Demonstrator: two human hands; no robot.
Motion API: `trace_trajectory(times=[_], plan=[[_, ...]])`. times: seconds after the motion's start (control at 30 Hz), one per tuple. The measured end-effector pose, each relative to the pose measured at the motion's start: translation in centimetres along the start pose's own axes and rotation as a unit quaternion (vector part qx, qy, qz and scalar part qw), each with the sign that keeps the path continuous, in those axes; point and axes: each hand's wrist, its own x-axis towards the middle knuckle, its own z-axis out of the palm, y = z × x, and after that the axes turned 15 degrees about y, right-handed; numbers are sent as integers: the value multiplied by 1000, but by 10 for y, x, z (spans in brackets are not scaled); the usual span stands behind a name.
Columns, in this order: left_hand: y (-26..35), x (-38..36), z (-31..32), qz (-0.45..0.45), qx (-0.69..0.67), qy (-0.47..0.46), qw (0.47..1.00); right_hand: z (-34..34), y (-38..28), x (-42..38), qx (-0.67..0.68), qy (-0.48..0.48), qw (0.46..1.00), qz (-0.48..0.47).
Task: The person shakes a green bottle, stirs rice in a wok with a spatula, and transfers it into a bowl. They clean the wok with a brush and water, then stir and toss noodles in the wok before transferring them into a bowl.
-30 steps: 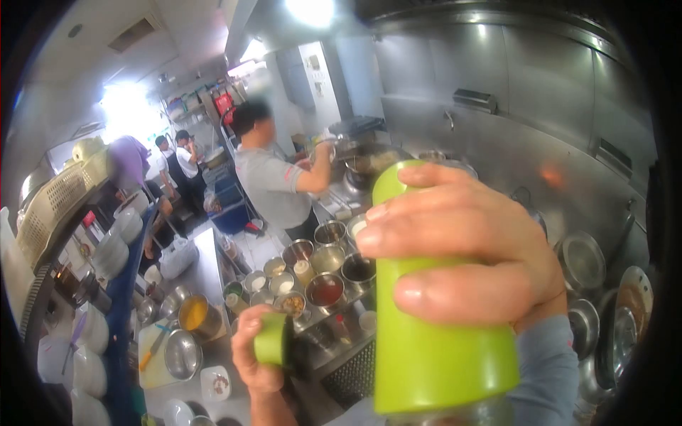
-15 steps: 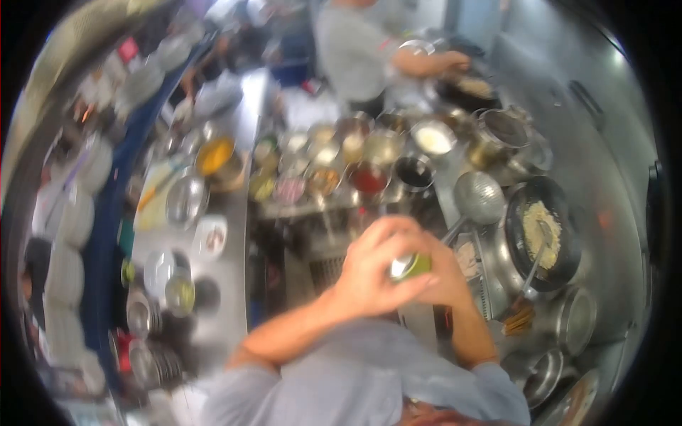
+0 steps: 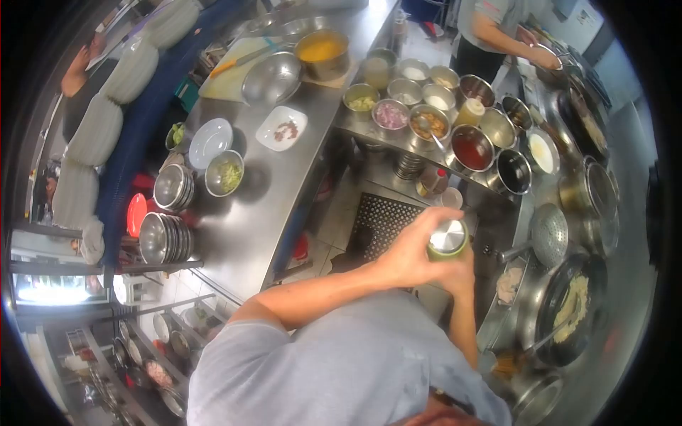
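Note:
A green cylindrical bottle with a silver metal top (image 3: pixel 448 238) is held in front of my chest, its top facing up. Fingers and thumb of my left hand (image 3: pixel 413 248) curve round its upper side. Lower on the body, my right hand (image 3: pixel 459 275) is closed about the green part, its fingers partly hidden. Beneath the hands lies a black perforated floor mat (image 3: pixel 380 226). To the right, a wok (image 3: pixel 595 312) holds pale fried food with a ladle in it, and a strainer (image 3: pixel 550 235) rests above that.
Steel bowls of ingredients, including red sauce (image 3: pixel 472 147) and chopped onion (image 3: pixel 391 114), crowd the counter ahead. On the left steel table (image 3: pixel 241 234) stand stacked bowls (image 3: pixel 165 238), a white dish (image 3: pixel 282 128) and a knife on a board. A co-worker (image 3: pixel 490 32) stands far right.
My view has swung left, so the counters shift right and the left table shows more fully. The bottle has turned upright, its metal top now facing me; both hands stay on it.

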Motion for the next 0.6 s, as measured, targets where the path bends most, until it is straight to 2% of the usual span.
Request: trace_trajectory(times=[0.03, 0.1, 0.13, 0.23, 0.3, 0.37, 0.43, 0.5, 0.53, 0.6], plan=[[-9, 4, -8, -62, -43, -13, 997, 12, -3, 10, -52, -35, 998, -1], [-37, 18, -28, -177, -129, -43, 975, 33, 12, 26, 9, -130, 991, -42], [-55, 16, -33, -162, -179, -7, 970, 45, 22, 33, 39, -173, 982, -60], [-116, 5, -65, -221, -7, 8, 975, 98, 46, 47, 75, -159, 983, 48], [-163, -8, -80, -238, 59, 65, 967, 132, 66, 66, -11, -223, 975, 3], [-198, -15, -90, -284, 115, 159, 938, 144, 124, 62, -301, -198, 925, -120], [-267, -23, -99, -314, 158, 278, 894, 134, 119, 66, -285, -233, 928, -52], [-361, -37, -116, -344, 186, 388, 834, 114, 122, 63, -277, -204, 939, 24], [-371, -28, -125, -412, 210, 390, 796, 100, 127, 63, -278, -186, 941, 52], [-419, -27, -141, -468, 223, 360, 776, 61, 138, 45, -282, -144, 941, 119]])
